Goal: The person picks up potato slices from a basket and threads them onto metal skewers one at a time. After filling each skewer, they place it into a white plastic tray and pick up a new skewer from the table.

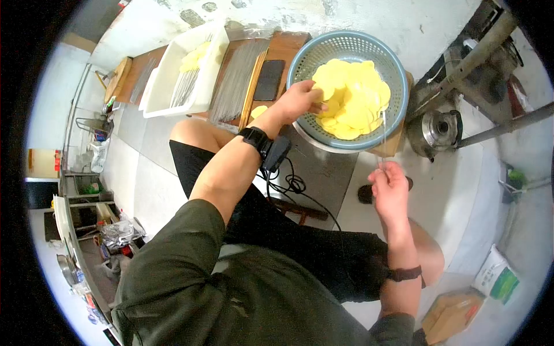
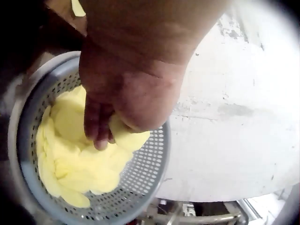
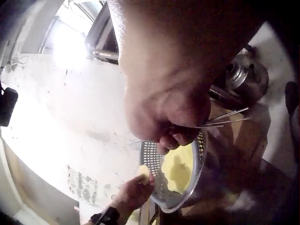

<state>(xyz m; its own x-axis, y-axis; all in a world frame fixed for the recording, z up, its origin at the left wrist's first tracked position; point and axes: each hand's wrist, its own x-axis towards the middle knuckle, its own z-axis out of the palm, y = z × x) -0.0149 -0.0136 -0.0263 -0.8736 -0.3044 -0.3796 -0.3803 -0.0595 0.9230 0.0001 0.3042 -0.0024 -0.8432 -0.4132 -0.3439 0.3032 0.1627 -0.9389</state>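
While L hand [image 1: 295,102] pinches yellow slice [image 2: 132,139], wht/grn bag [image 1: 497,275] has illeg. print.

Legible text: none that I can read from my remote station. The white-and-green bag [image 1: 497,275] at the near right seems to bear dark printed marks, though at this size and blur I cannot resolve any characters.

Left hand [image 1: 297,101] and right hand [image 1: 390,191] both pinch, left farther forward.
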